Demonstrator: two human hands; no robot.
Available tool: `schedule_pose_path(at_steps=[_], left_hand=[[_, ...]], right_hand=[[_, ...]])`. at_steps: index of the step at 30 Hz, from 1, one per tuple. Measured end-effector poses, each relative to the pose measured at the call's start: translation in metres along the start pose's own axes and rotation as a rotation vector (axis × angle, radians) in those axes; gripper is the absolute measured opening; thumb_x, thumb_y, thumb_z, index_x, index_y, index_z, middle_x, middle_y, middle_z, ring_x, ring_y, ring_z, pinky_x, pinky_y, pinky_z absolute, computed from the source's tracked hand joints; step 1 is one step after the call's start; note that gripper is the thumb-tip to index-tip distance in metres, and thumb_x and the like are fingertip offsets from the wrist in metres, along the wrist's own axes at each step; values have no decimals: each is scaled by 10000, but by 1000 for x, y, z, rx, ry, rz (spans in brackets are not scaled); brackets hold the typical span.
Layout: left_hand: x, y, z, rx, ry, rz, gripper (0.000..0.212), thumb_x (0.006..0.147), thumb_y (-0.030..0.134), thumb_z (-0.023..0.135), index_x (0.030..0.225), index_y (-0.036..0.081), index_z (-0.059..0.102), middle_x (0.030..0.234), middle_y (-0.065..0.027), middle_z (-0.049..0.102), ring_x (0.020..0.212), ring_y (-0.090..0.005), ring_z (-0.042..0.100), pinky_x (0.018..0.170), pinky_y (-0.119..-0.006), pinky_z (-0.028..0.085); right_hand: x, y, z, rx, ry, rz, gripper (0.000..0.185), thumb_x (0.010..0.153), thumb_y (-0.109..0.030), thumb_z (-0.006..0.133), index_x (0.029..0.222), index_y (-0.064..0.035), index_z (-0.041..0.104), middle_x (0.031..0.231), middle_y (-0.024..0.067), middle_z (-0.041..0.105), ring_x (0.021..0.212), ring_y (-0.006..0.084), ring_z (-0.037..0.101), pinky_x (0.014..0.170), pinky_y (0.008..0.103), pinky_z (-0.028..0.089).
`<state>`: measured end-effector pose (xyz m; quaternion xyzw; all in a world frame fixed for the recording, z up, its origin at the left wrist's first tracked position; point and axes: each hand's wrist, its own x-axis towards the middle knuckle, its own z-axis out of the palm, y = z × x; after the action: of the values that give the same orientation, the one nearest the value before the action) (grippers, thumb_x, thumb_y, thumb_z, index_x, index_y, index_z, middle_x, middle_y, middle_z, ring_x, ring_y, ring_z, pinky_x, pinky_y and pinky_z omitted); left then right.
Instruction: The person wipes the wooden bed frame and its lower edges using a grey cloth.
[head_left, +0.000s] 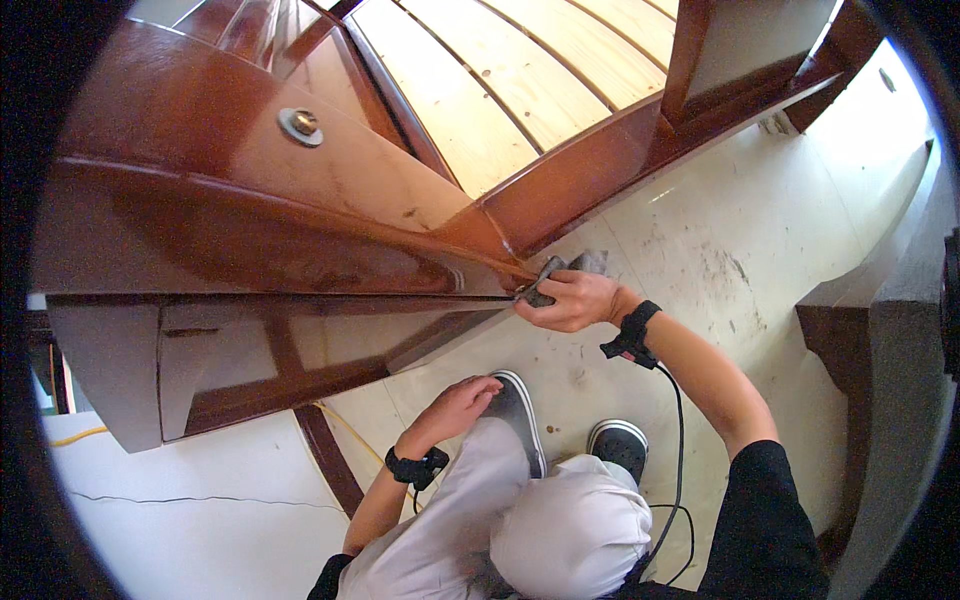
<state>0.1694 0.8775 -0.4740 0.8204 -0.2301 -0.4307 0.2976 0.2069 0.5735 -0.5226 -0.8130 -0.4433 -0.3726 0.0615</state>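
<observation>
My right hand (571, 301) grips a crumpled grey cloth or abrasive sheet (541, 289), pressed against the corner end of a glossy reddish-brown varnished wooden bed frame (300, 240). Part of the grey piece sticks out beyond my fingers. My left hand (456, 409) rests near my left knee, above the dark shoe, with nothing seen in it; its fingers lie close together. A metal bolt with a washer (301, 125) sits on the frame's top face. Pale wooden slats (495, 75) lie within the frame.
A dark carved furniture leg (840, 337) stands at the right. Below the frame's side is a glossy drawer-like panel (240, 367). A yellow cable (352, 439) runs on the floor at the left, and a black cable (679, 450) hangs from my right wristband. The pale floor (720, 247) has dark marks.
</observation>
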Motion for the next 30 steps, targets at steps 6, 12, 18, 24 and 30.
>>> schedule_pose_path(at_steps=[6,12,18,24,30], left_hand=[[-13,-15,-2,29,-9,-99,240,962,118,475,1159,21,573,1080,-136,650,1012,-261,630,882,-346,487],[-10,-22,-2,-41,-6,-104,257,984,121,466,1201,17,557,1125,-115,646,1069,-209,612,919,-309,472],[-7,-16,-5,-68,-13,-133,257,984,102,457,1204,9,552,1116,-105,648,1052,-193,612,923,-301,466],[3,-14,1,-67,-41,-122,250,982,94,453,1190,8,561,1117,-106,649,1051,-193,613,916,-307,471],[12,-10,0,-37,-50,-64,247,981,99,452,1179,9,569,1121,-107,650,1040,-204,617,907,-310,476]], right_hand=[[41,-10,-12,84,237,146,327,732,-146,617,1052,-82,633,937,-30,494,627,106,441,512,230,417],[-22,-7,35,213,17,-4,371,783,-215,601,1129,-83,570,743,4,474,632,155,533,535,265,451],[-82,-4,29,268,-300,94,321,738,-158,617,1026,-17,595,892,23,553,776,183,571,620,301,515],[-96,49,-111,357,-504,150,231,805,-162,612,1007,-56,582,902,68,565,739,221,588,592,342,528],[-94,137,-206,189,-707,190,195,857,-190,596,1022,-88,570,910,106,569,782,282,610,634,401,522]])
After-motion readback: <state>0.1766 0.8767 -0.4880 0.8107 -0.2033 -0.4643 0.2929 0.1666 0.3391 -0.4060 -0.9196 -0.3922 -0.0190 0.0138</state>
